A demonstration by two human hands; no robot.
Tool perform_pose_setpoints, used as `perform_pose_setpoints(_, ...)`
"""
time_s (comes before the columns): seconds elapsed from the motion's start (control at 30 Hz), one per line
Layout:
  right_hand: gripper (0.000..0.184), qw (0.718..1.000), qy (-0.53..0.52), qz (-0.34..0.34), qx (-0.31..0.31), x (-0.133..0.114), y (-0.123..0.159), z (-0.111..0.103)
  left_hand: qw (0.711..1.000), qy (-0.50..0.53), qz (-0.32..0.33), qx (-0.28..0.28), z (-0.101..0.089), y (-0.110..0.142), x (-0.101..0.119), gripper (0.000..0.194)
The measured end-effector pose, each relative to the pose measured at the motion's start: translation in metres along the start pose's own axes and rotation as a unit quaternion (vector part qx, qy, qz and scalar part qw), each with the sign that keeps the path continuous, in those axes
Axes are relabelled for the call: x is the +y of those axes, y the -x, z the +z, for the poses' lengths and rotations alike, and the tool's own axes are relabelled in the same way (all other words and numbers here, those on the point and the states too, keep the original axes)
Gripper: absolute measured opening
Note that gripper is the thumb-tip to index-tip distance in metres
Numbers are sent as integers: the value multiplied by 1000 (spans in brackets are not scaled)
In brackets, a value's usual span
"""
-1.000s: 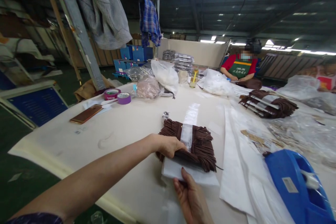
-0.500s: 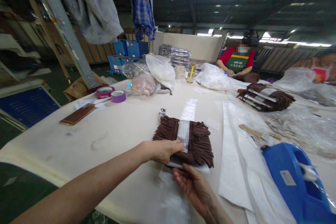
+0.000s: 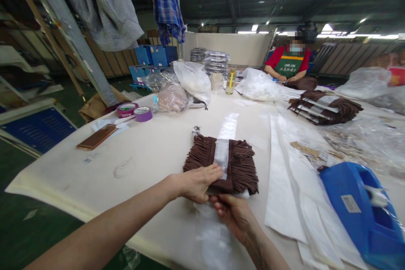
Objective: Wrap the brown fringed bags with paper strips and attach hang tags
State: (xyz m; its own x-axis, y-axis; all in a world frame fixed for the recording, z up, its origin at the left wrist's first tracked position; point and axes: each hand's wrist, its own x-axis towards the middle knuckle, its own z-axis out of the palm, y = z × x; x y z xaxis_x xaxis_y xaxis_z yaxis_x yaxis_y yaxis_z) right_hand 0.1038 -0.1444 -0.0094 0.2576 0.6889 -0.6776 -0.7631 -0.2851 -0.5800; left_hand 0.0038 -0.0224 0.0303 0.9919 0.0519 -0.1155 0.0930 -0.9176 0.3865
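A dark brown fringed bag (image 3: 242, 164) lies on the table in front of me. A shiny whitish strip (image 3: 223, 149) runs over its middle and past its far edge; more pale, see-through material stretches toward me from its near edge. My left hand (image 3: 196, 182) rests flat on the bag's near left part, fingers extended onto the strip. At the near edge, my right hand (image 3: 236, 215) is closed in a pinch, thumb on top, where the pale material comes out. Its fingertips partly hide what they hold. A small silvery piece (image 3: 196, 130) sits at the bag's far left corner.
Left are a phone (image 3: 96, 136) and tape rolls (image 3: 143, 114). Long white sheets (image 3: 281, 185) and a blue plastic holder (image 3: 351, 206) lie right. Beyond are a bundled brown fringed stack (image 3: 325, 107), plastic bags (image 3: 191, 80) and a bottle (image 3: 230, 82). A co-worker (image 3: 289, 65) sits across.
My right hand has moved up against the bag's near edge, its fingers closing into a pinch beside my left hand. My left hand stays on the bag. The view has shifted slightly.
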Motion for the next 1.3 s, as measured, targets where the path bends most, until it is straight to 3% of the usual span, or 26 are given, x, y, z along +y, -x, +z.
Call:
perform_pose_setpoints(0.17, 18, 996, 85, -13, -15, -2, 4, -13, 999, -44, 5, 16, 5, -1, 1, 62)
perform_pose_setpoints(0.23, 22, 984, 168, -49, -18, 2, 10, -25, 998, -51, 8, 23, 5, -1, 1, 60)
perform_pose_setpoints(0.3, 22, 945, 291, -149, -10, 10, 18, -40, 998, -49, 7, 24, 5, 0, 2, 59)
perform_pose_setpoints(0.4, 19, 851, 424, -309, 14, 24, 26, -61, 999, -43, -1, 15, 2, 0, 3, 60)
perform_pose_setpoints(0.47, 20, 813, 464, -352, 15, 30, 27, -67, 999, -40, -7, 8, 0, 0, 4, 59)
perform_pose_setpoints(0.57, 20, 784, 499, -368, 5, 30, 23, -63, 999, -33, -13, 1, -2, -1, 5, 58)
perform_pose_setpoints(0.77, 22, 776, 524, -352, -2, 26, 12, -53, 1000, -17, -10, 11, -2, -1, 4, 56)
perform_pose_setpoints(1.1, 23, 795, 513, -325, 0, 22, 11, -49, 1000, -14, 2, 22, 3, 0, 0, 52)
perform_pose_setpoints(1.2, 24, 778, 537, -325, 5, 21, 11, -49, 1000, -10, -4, 22, 3, 0, 1, 53)
perform_pose_setpoints(1.3, 27, 744, 571, -348, 2, 25, 10, -52, 1000, -14, -5, 21, 2, 0, 2, 55)
